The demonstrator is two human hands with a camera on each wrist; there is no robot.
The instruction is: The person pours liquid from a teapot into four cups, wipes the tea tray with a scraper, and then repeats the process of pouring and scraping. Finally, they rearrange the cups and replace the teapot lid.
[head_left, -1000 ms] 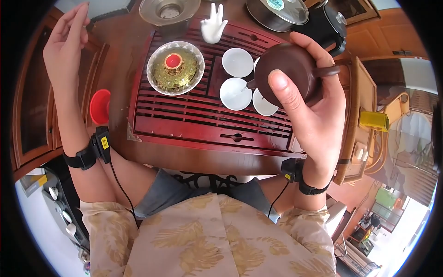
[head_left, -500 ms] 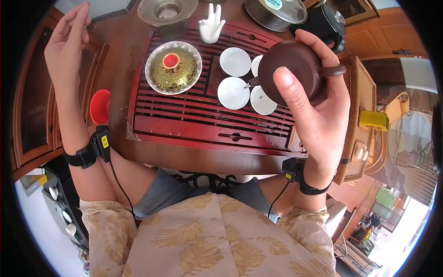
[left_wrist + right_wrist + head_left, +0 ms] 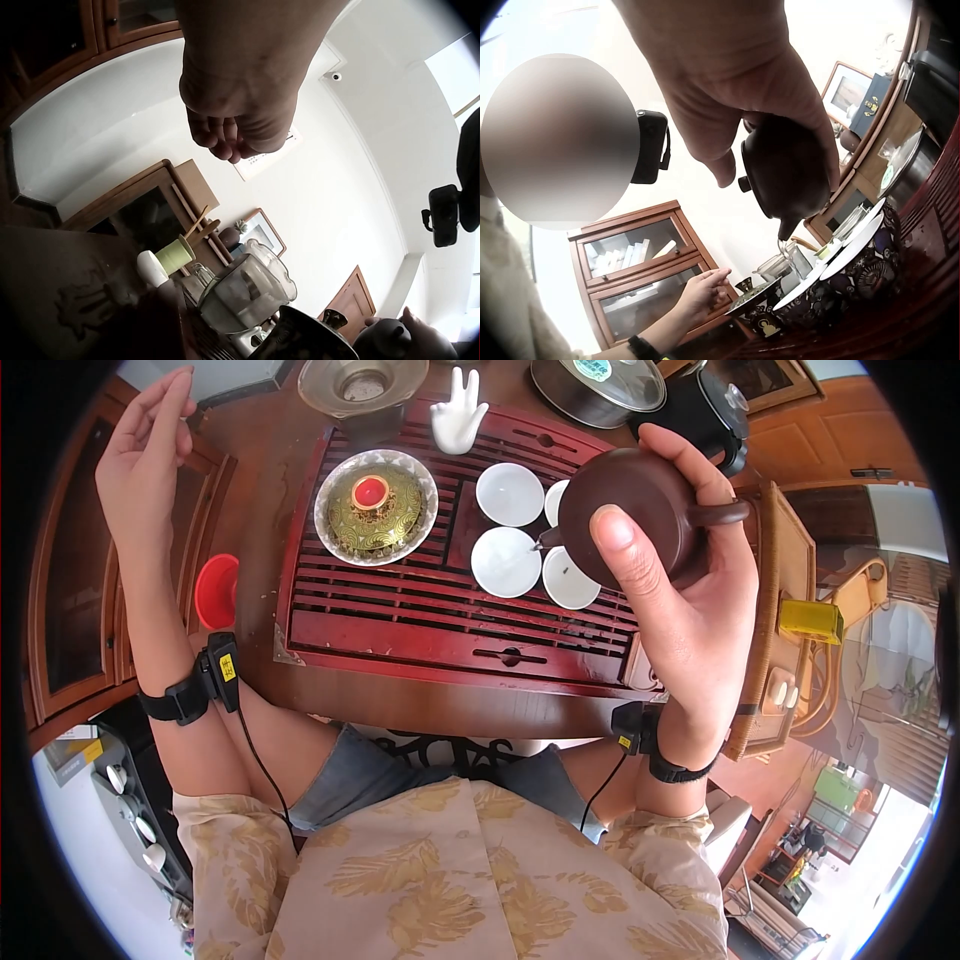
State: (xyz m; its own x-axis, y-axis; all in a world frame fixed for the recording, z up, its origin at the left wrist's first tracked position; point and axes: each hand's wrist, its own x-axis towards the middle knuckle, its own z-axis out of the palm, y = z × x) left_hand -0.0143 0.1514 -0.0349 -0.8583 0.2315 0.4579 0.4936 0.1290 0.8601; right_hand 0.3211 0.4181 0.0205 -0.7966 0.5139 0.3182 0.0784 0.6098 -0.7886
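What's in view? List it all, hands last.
table: 1, brown, centre
tea tray: 1, red, on table
teacups: 4, white inside, on tray
gaiwan: 1, gold lid, tray's left
teapot: 1, dark brown, above teacups
hand figurine: 1, white, tray's far edge
glass vessel: 1, clear, beyond gaiwan
lidded pot: 1, grey, beyond tray
kettle: 1, black, beside pot
container: 1, red, left of table
box: 1, yellow, right of tray
wrist cameras: 2, black, one per wrist
cabinets: count unclear, brown, background
smaller items: uncounted
right hand: 1, bare, gripping teapot
left hand: 1, bare, raised left
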